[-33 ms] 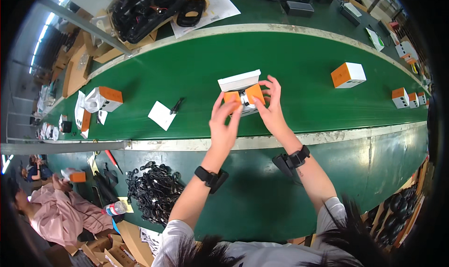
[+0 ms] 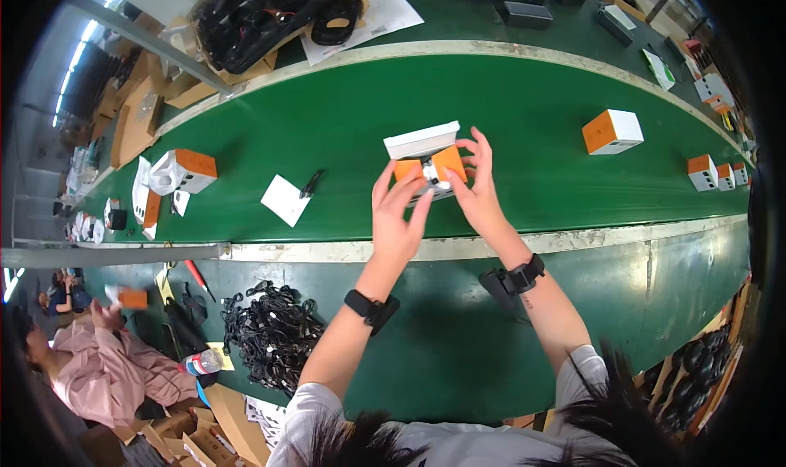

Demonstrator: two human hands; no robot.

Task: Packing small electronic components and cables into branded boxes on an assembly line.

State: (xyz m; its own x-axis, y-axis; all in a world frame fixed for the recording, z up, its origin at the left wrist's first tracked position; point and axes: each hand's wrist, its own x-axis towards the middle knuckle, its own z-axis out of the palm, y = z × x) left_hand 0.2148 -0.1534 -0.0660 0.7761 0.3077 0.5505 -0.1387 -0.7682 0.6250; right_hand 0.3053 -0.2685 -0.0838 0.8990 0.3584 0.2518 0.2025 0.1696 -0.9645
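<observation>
On the green belt in front of me is a small white and orange carton, its white lid tipped up at the back and its orange side flaps raised. My left hand has its fingers bent over the left orange flap, with the thumb at the front. Against the other side, my right hand grips the right orange flap between thumb and fingers. Something white and black shows between the flaps, too small to name. Left of the carton, a white sheet and a short black cable lie on the belt.
Closed cartons stand further right on the belt. An orange and white box with white wrapping sits at left. A heap of black cables covers part of the near bench, with a red-handled tool behind. A person in pink works at left.
My left fingers and thumb have shifted slightly at the carton's front. Both hands stay on it. At left, the co-worker's orange and white box has moved a little.
</observation>
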